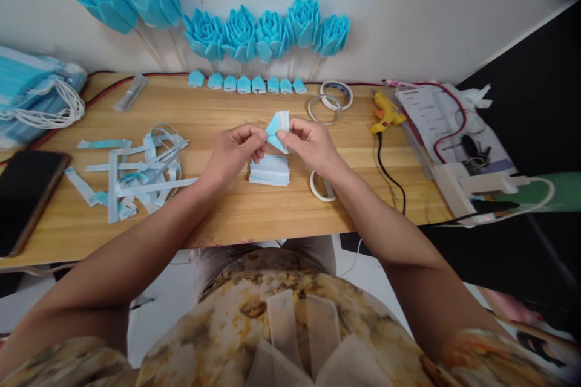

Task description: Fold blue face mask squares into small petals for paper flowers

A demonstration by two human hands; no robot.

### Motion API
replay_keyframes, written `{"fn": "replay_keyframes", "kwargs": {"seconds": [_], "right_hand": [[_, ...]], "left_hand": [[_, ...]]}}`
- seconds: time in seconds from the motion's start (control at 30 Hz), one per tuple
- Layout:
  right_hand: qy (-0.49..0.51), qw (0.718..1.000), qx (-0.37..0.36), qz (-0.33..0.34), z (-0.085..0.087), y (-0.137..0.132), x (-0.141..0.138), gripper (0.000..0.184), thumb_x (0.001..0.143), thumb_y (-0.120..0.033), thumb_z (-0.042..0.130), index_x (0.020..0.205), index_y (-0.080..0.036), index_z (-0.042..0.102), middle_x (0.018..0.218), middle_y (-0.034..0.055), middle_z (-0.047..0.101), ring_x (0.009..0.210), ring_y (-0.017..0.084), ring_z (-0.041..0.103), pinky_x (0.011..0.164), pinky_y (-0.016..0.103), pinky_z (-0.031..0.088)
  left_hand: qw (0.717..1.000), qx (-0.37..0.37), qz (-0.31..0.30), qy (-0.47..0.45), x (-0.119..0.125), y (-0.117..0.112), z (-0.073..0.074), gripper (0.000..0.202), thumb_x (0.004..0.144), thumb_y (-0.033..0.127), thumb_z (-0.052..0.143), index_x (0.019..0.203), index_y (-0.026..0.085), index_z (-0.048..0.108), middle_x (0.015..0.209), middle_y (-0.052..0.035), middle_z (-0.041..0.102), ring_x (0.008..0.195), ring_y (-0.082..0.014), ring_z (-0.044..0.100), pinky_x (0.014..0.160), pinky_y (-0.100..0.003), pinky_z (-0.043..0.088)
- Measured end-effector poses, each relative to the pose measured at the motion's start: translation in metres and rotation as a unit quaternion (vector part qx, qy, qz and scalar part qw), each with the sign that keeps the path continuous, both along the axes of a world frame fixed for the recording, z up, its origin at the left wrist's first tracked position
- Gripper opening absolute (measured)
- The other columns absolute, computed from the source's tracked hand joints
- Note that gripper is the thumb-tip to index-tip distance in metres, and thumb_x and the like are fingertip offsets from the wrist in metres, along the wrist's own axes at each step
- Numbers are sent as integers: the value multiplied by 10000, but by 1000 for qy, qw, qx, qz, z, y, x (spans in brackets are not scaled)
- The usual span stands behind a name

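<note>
Between my two hands is a small piece of blue and white face-mask fabric (278, 129), folded to a point on its left side. My left hand (238, 148) pinches the pointed end with thumb and fingertips. On the other side, my right hand (311, 140) grips the pale strip edge, its thumb lying over the front. Just below them, a stack of cut mask pieces (269, 170) lies flat on the wooden table (227, 217). Behind my hands stands a row of several small folded blue petals (244, 84).
Several blue fabric flowers (240, 33) on sticks lean at the wall. Cut mask strips (136, 172), a phone (29, 199) and bagged masks (31, 94) lie left. Tape rolls (336, 95), a yellow glue gun (385, 112) and a power strip (458, 193) are right.
</note>
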State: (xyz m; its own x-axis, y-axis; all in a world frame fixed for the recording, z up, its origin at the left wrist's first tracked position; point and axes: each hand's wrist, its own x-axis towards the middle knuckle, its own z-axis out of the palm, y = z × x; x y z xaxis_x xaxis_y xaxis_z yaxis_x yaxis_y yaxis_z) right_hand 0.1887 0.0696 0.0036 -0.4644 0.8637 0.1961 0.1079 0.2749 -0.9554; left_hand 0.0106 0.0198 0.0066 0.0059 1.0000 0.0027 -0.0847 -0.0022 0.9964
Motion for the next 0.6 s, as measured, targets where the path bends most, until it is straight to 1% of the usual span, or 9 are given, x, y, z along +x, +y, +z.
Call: {"fn": "replay_keyframes", "kwargs": {"seconds": [0.13, 0.27, 0.37, 0.47, 0.53, 0.6], "right_hand": [[0, 1000, 9, -12, 2, 0, 0, 335, 840, -451, 659, 669, -197, 523, 632, -45, 472, 615, 91, 388, 581, 251, 308], [-21, 999, 22, -17, 2, 0, 1, 332, 845, -438, 655, 669, -198, 508, 627, -51, 435, 601, 88, 357, 567, 254, 278], [-55, 997, 38, -27, -1, 0, 1, 327, 849, -424, 656, 666, -197, 508, 610, -57, 411, 583, 85, 337, 558, 260, 261], [-74, 996, 50, -29, -3, -1, 2, 334, 853, -432, 668, 669, -194, 524, 599, -57, 433, 579, 85, 352, 559, 257, 274], [-60, 997, 50, -23, -2, 0, 2, 351, 866, -448, 665, 668, -192, 530, 601, -54, 452, 582, 84, 368, 559, 251, 293], [-31, 998, 48, -19, -1, 2, 3, 346, 897, -459, 632, 693, -189, 561, 628, -45, 492, 603, 88, 417, 575, 244, 344]], "left_hand": [[999, 3, 2, 37, -1, -1, 1, 234, 825, 312, 720, 648, 173, 653, 628, -3, 637, 536, -83, 523, 546, -214, 444], [999, 0, -6, 40, 0, -1, 0, 265, 848, 366, 692, 670, 173, 655, 642, -11, 650, 552, -94, 546, 558, -225, 454], [998, 7, -22, 53, 0, -1, 0, 265, 822, 383, 737, 681, 176, 649, 628, 2, 635, 547, -93, 536, 549, -223, 446], [998, 6, -31, 61, -1, 0, 0, 256, 790, 338, 781, 655, 178, 635, 610, 15, 617, 537, -84, 517, 545, -216, 435], [998, 2, -33, 52, -1, 0, -1, 240, 807, 302, 767, 646, 177, 640, 617, 13, 623, 544, -82, 523, 556, -214, 437], [999, 0, -31, 32, -2, 0, -2, 230, 826, 272, 745, 643, 175, 646, 618, 9, 626, 548, -79, 528, 562, -211, 436]]}}
